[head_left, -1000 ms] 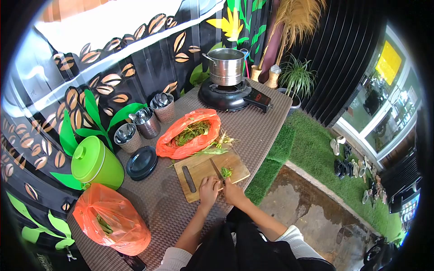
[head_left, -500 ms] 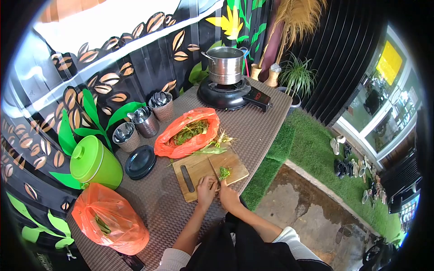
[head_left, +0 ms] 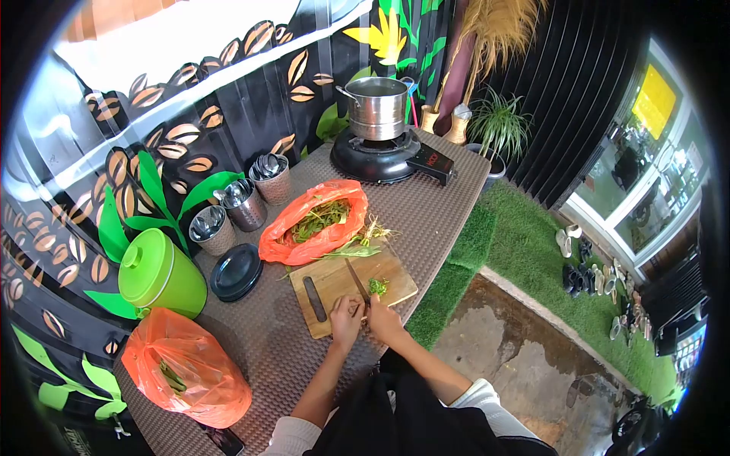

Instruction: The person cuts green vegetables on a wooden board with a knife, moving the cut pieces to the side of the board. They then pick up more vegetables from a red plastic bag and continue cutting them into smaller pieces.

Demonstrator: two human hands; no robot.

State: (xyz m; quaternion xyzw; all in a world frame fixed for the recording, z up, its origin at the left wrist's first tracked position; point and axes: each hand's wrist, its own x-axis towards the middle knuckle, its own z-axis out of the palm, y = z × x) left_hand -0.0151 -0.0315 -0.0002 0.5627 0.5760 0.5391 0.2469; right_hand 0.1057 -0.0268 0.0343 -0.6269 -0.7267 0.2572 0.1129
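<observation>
My right hand [head_left: 385,320] is closed round the handle of a knife [head_left: 357,278], whose blade points away from me over a wooden cutting board [head_left: 398,276]. Close beside the blade, my left hand [head_left: 347,318] rests on the board with its fingers curled; what lies under them is hidden. A small pile of chopped green leaves [head_left: 378,286] sits just right of the knife. Beyond the board, an orange plastic bag [head_left: 271,248] stands open with leafy greens [head_left: 319,221] inside. Pale roots and stems [head_left: 376,231] lie beside the bag.
A steel pot [head_left: 378,114] stands on a black portable stove [head_left: 365,162] at the far end. Cups of cutlery [head_left: 247,205], dark stacked plates [head_left: 236,273], a green lidded bucket [head_left: 163,277] and a tied orange bag [head_left: 186,372] line the table's left side.
The knife blade has shifted slightly left and shows more of its flat side. Both hands stay in nearly the same place, and the chopped pile looks the same.
</observation>
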